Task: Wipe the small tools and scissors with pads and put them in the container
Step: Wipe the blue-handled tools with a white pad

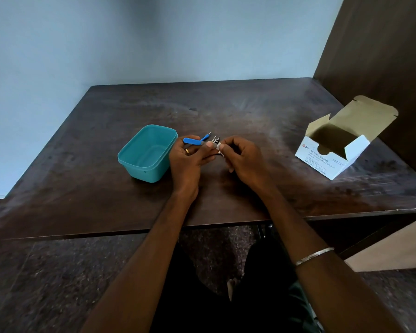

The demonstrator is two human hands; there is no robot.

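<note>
Both hands work over the surface (226,111): left hand (186,162) bunches blue-handled tool (193,141) and metal tools (216,140); right hand (244,159) pinches a white pad (219,146). Thin, stiff, light and probably slippery steel; hold handles, not tips, beside the teal container (130,159).

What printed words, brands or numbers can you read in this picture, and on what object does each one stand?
"BD": on the front of the white cardboard box, beside a red logo.
"Alcohol Swabs": same box face, the largest line.
"Isopropyl Alcohol 70%": the line below, only partly legible.
Smaller print lower on the box: too small and blurred to read.
Teal container: no text visible.
</note>
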